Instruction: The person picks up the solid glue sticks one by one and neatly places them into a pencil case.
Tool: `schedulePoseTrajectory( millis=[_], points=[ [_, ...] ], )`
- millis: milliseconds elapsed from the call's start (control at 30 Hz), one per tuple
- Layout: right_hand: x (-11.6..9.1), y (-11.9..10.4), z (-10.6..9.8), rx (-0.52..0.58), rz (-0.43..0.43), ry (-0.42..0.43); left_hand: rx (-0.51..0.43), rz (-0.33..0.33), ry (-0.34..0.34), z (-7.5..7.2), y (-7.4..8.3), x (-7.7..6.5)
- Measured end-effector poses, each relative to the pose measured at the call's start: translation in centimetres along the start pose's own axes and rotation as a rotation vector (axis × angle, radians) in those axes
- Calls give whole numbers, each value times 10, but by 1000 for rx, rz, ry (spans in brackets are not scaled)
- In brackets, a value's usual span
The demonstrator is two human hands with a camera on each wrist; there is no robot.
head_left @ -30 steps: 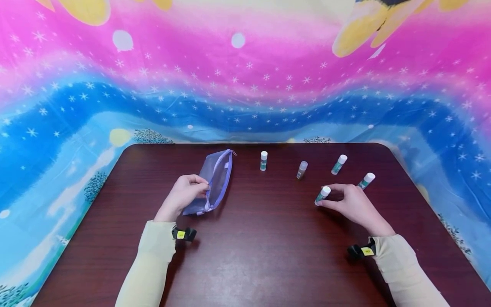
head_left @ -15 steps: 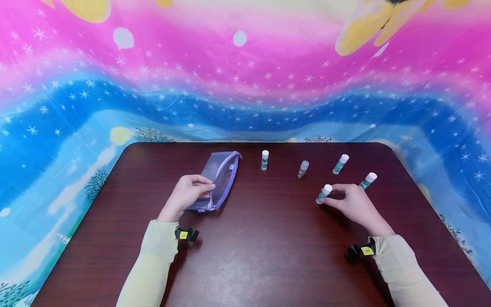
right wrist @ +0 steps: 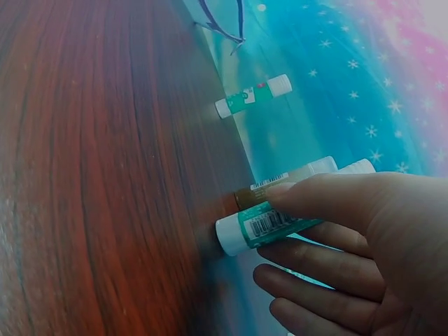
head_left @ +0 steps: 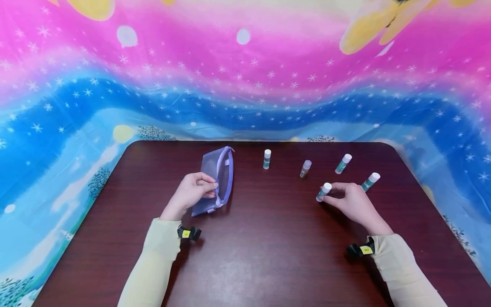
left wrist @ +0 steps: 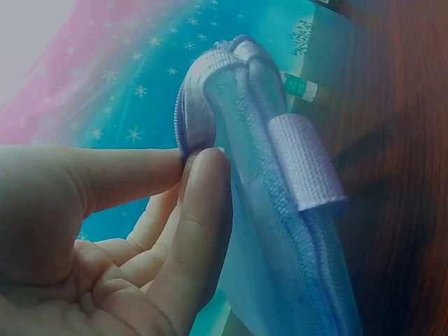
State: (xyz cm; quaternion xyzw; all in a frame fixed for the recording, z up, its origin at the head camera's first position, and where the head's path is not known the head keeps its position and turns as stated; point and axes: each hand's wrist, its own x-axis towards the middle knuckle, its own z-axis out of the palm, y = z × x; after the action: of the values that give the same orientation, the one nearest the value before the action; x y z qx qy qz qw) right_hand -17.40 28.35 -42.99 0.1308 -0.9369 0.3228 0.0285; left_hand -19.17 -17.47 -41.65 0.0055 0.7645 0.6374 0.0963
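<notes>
Left of middle on the bench, a purple mesh pouch gapes, its zipped mouth facing the right edge. The left hand pinches the mouth's left lip, fingers narrowed on the fabric. Nearer the right edge, the right hand holds a white-capped green glue stick between its fingers; I cannot tell whether the base touches the bench. Toward the far edge, left to right, stand a second green stick, a brown stick and a third green stick; a fourth green stick, partly hidden by the right hand, is closest to the right edge
</notes>
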Motion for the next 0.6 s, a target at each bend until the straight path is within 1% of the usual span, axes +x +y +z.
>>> schedulePoseTrajectory(
  millis=[133,267,400,600],
  points=[
    [1,0,3,-11,-20,33,12,11,-1,1,1,0],
    [3,-2,4,2,-16,46,19,27,3,1,0,1],
    [6,-7,5,34,-10,52,37,43,6,1,0,1],
    [14,-18,10,111,-48,72,60,23,-7,1,1,-1]
  ],
)
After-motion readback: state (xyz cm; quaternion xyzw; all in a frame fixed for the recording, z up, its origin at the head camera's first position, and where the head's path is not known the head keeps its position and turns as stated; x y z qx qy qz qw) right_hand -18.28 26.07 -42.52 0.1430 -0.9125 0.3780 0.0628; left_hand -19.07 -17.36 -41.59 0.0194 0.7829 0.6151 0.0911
